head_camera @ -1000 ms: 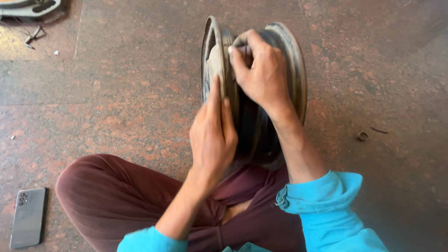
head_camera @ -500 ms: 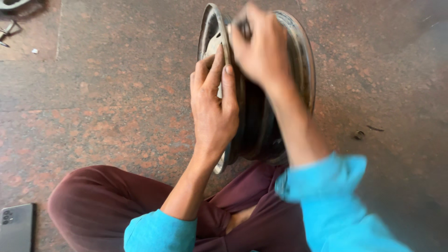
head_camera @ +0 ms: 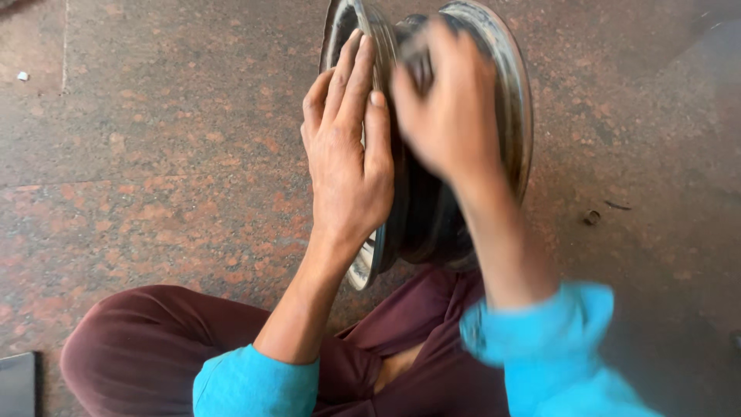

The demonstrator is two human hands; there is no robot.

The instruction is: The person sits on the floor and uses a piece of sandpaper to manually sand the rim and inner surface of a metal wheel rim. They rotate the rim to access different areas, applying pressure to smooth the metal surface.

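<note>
Underfoot, floor: polished stone floor (head_camera: 154, 154), mottled red-brown and grey, with a faint joint line running across it.
Far left: a small white scrap (head_camera: 22, 76) lies near the top edge; a dark flat corner (head_camera: 17, 382) shows at the bottom edge.
Left hand (head_camera: 347, 166): flat, fingers straight and together, pressed against the outer face of the wheel rim; no closed grip.
Wheel rim (head_camera: 509, 116): metal, worn, standing on edge on the floor just before the crossed legs in maroon trousers (head_camera: 154, 347).
Right hand (head_camera: 448, 116): blurred over the rim's channel; grip cannot be told.
Right: a small dark bit (head_camera: 592, 217) on the floor.
Sleeves: bright blue.
</note>
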